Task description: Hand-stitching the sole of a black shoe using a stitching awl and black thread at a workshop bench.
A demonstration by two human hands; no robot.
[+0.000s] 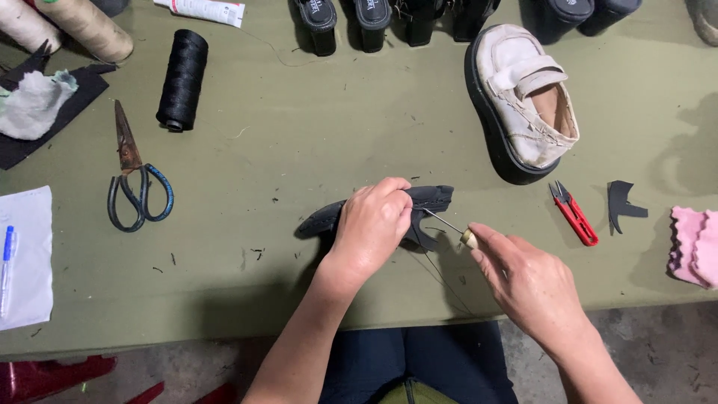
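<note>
My left hand (372, 224) grips a black shoe piece (430, 199) that lies flat on the olive-green table (299, 142); the hand covers its middle. My right hand (527, 280) holds a sewing awl (462, 233) with a pale wooden handle. The awl's metal needle points up-left into the black piece, just right of my left fingers. A thin dark thread trails from the piece down toward the table's front edge.
A white shoe with a thick black sole (523, 101) lies at the back right. Red thread snips (574, 213), a black leather scrap (621, 206) and pink cloth (695, 243) sit right. Rusty scissors (133, 176), a black thread spool (182, 78) and paper with a pen (22, 254) are left.
</note>
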